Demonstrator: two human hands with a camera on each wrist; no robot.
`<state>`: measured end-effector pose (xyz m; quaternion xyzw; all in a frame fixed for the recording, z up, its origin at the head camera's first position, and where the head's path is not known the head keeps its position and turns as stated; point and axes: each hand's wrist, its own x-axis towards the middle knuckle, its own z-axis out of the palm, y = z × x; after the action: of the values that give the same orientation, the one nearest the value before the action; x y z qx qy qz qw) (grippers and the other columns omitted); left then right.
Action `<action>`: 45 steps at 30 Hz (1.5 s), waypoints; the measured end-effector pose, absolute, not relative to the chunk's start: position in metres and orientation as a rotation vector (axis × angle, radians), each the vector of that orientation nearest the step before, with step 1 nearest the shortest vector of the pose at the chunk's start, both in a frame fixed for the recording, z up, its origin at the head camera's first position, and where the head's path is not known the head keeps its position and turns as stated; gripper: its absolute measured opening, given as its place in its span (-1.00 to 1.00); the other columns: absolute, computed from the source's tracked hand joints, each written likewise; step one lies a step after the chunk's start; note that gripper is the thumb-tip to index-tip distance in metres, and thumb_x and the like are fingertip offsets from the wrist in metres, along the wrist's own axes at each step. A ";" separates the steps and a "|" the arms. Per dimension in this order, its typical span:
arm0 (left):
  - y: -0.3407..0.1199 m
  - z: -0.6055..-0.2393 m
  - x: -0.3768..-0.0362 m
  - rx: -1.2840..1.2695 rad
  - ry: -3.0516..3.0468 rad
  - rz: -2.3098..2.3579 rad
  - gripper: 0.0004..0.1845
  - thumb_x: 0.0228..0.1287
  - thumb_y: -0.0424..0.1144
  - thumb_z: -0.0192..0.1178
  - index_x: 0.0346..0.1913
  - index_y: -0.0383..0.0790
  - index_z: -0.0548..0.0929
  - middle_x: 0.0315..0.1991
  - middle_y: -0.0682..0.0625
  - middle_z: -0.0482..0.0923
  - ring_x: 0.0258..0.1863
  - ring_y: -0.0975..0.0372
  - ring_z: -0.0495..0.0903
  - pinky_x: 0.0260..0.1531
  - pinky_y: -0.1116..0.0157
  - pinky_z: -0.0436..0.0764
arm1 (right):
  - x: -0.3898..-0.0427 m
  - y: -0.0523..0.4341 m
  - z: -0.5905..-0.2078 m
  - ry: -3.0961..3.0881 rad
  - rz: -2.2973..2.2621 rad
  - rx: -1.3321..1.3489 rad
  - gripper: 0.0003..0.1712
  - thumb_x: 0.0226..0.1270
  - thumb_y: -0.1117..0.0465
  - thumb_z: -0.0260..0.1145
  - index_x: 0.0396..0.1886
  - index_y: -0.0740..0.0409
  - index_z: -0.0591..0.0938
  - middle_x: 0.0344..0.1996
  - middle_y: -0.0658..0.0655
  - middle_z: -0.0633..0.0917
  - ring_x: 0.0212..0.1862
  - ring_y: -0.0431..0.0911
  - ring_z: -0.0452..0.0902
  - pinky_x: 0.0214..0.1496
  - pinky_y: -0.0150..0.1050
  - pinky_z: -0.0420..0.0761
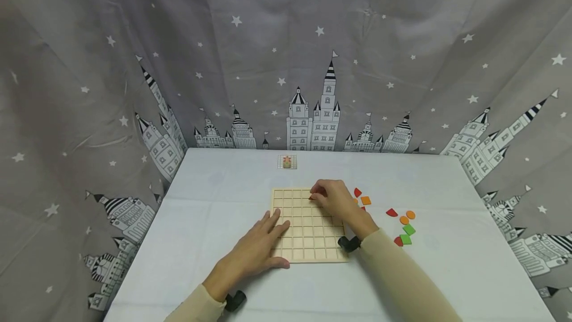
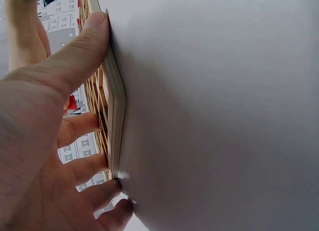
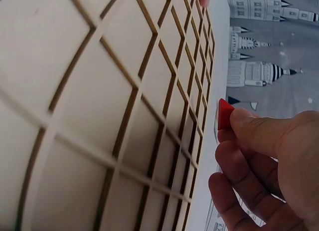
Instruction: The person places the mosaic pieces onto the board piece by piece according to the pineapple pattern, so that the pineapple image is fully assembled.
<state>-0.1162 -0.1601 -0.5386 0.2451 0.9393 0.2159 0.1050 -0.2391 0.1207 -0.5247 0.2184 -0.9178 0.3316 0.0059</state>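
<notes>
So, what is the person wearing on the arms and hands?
Both arms have long cream sleeves, left sleeve and right sleeve. A small black device sits at each wrist, left and right. The hands are bare, with no gloves or rings visible.

White table [image 1: 214, 202] carries grid board [image 1: 308, 242], coloured pieces [image 1: 404, 227].

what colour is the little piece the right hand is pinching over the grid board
Red. The piece shows best in the right wrist view, pinched by the right hand beside the wooden grid board.
</notes>
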 end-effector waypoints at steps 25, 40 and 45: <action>-0.160 -0.541 -0.115 0.564 2.783 0.715 0.21 0.14 0.37 0.74 0.78 -0.02 0.50 0.91 -0.49 -0.08 0.84 -0.42 0.23 0.58 -0.38 0.62 | -0.240 0.103 -0.542 -2.976 0.995 0.641 -0.95 0.58 0.20 0.65 -0.17 0.03 0.98 -0.24 -0.01 0.86 -0.19 -0.21 0.65 0.01 -0.18 0.76; -0.162 -0.546 -0.116 0.573 2.793 0.700 0.27 0.13 0.41 0.73 0.82 -0.06 0.44 0.93 -0.41 -0.03 0.91 -0.35 0.10 0.54 -0.42 0.64 | -0.230 0.112 -0.541 -2.955 0.966 0.622 -0.95 0.55 0.18 0.67 -0.17 0.01 1.00 -0.26 -0.03 0.86 -0.19 -0.23 0.65 0.02 -0.18 0.76; -0.163 -0.544 -0.116 0.541 2.789 0.706 0.44 0.09 0.43 0.75 0.87 -0.23 0.28 0.95 -0.34 -0.03 0.93 -0.27 0.09 0.67 -0.35 0.55 | -0.228 0.124 -0.538 -2.926 0.979 0.597 -0.95 0.55 0.22 0.66 -0.12 0.08 0.99 -0.24 0.02 0.87 -0.18 -0.19 0.67 -0.01 -0.17 0.75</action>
<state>-0.1162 -0.1630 -0.5444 0.1839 0.9472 0.2397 0.1071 -0.2278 0.1239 -0.5379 0.1900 -0.9311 0.3114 -0.0007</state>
